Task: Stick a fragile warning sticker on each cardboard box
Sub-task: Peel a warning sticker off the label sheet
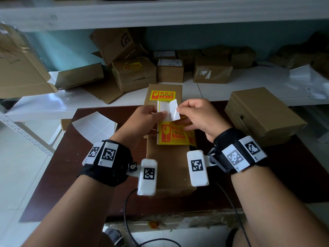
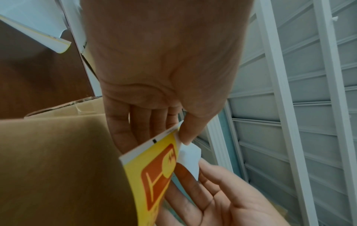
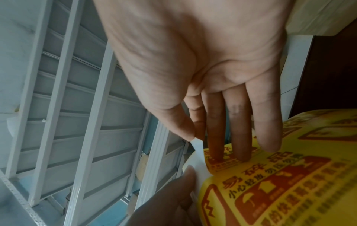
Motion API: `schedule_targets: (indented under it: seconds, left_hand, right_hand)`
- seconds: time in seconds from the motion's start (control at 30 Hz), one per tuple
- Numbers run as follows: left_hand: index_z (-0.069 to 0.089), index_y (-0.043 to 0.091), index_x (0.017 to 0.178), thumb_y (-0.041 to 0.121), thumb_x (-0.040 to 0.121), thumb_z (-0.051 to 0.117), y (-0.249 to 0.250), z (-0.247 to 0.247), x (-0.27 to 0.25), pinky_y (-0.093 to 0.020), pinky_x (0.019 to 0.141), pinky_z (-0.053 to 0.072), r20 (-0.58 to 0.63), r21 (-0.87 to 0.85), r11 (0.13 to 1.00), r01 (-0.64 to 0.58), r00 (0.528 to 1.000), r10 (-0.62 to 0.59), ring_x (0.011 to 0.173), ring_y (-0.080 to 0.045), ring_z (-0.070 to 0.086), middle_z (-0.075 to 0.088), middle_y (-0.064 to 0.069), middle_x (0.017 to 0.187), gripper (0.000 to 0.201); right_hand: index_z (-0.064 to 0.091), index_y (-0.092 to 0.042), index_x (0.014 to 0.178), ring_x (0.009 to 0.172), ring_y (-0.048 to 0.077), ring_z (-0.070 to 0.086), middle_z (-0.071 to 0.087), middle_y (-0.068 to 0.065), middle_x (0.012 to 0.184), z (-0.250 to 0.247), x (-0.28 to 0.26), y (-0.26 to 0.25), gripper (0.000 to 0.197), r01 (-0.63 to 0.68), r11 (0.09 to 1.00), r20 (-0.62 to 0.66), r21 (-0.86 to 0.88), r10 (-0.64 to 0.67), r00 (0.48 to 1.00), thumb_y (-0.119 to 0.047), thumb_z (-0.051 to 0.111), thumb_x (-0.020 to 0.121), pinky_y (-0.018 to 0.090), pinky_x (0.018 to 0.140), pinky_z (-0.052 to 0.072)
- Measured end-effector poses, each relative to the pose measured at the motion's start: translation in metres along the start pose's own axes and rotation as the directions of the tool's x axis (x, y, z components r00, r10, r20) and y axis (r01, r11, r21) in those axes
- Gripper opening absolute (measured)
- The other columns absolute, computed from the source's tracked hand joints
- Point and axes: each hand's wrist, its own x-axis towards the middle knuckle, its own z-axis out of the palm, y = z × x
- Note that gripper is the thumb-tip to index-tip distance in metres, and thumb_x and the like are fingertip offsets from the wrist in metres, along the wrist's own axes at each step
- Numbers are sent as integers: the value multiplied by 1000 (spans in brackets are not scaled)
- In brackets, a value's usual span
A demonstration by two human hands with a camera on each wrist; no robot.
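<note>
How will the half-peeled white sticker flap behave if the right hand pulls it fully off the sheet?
Probably floppy: the thin white sticker flap already curls where the right hand pinches its corner. Likely very light, since two fingertips carry it. It may cling to skin or fold onto itself, while the left hand steadies the yellow fragile-label sheet.

Yellow sticker strip (image 1: 175,135) with orange-red glass icons, white backing; same yellow-and-red label (image 1: 162,95) beyond it on plain brown box (image 1: 169,166); dark brown table (image 1: 71,166) beneath.
</note>
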Motion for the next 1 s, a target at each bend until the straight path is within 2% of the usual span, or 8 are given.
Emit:
schedule_targets:
  seconds: [0.17, 0.27, 0.33, 0.4, 0.53, 0.67, 0.8, 1.0]
  left_hand:
    - [66, 9, 112, 24, 99, 57, 0, -4, 0, -21, 55, 53, 6, -21, 1000, 9, 1000, -9, 73, -16, 72, 74, -14, 97, 22]
    - [67, 16, 109, 26, 99, 56, -1, -5, 1, -29, 67, 57, 7, -23, 1000, 13, 1000, -13, 78, -18, 73, 75, -10, 96, 17]
    - [67, 18, 109, 26, 99, 57, -2, -5, 2, -37, 77, 57, 7, -25, 1000, 17, 1000, -16, 82, -21, 73, 75, -11, 97, 16]
    - [67, 18, 109, 26, 99, 56, -2, -5, 2, -40, 82, 57, 8, -29, 999, 17, 1000, -17, 84, -23, 73, 75, -12, 98, 16]
    - [65, 16, 112, 27, 100, 54, -1, -4, 3, -40, 83, 58, -3, -31, 999, 33, 999, -33, 88, -25, 74, 76, -11, 98, 19]
    - [64, 20, 107, 27, 102, 51, 1, -4, 2, -39, 81, 59, -26, -20, 999, 43, 999, -44, 91, -27, 73, 74, -12, 102, 15]
    - [64, 17, 111, 26, 102, 51, 0, -4, 3, -40, 82, 59, -27, -17, 999, 49, 998, -49, 90, -27, 74, 74, -14, 103, 19]
    - [64, 15, 116, 27, 100, 53, -4, -5, 6, -47, 87, 59, -22, -3, 999, 52, 998, -52, 93, -27, 73, 75, -13, 102, 22]
  right_hand:
    - [67, -16, 88, 82, 23, 74, 68, 2, 88, -2, -1, -1, 12, -17, 999, 11, 35, 17, 1000, -18, 60, 97, 41, 73, 62]
    - [66, -15, 89, 81, 23, 74, 67, 1, 89, -3, -1, -1, 12, -27, 998, 15, 49, 26, 1000, -18, 58, 98, 42, 74, 62]
    - [66, -16, 90, 80, 23, 74, 68, 2, 92, -3, -1, 0, 13, -33, 998, 20, 58, 32, 999, -19, 57, 98, 43, 74, 62]
    - [66, -16, 91, 81, 24, 74, 69, 6, 99, -3, -1, 0, 12, -45, 997, 25, 65, 43, 999, -19, 57, 99, 43, 74, 62]
    - [65, -15, 95, 82, 25, 74, 69, 8, 106, -5, -1, 1, 12, -63, 996, 23, 66, 62, 998, -19, 54, 100, 40, 72, 62]
    - [64, -14, 96, 81, 24, 74, 69, 11, 110, -6, 0, 2, 12, -73, 995, 19, 67, 72, 997, -18, 53, 101, 42, 75, 62]
    - [64, -14, 96, 82, 24, 74, 68, 13, 113, -7, 1, 3, 13, -65, 996, 10, 58, 64, 998, -18, 53, 100, 43, 79, 62]
    - [64, -15, 93, 85, 25, 75, 70, 13, 112, -13, 1, 5, 14, -56, 998, -8, 29, 56, 998, -19, 53, 100, 43, 82, 60]
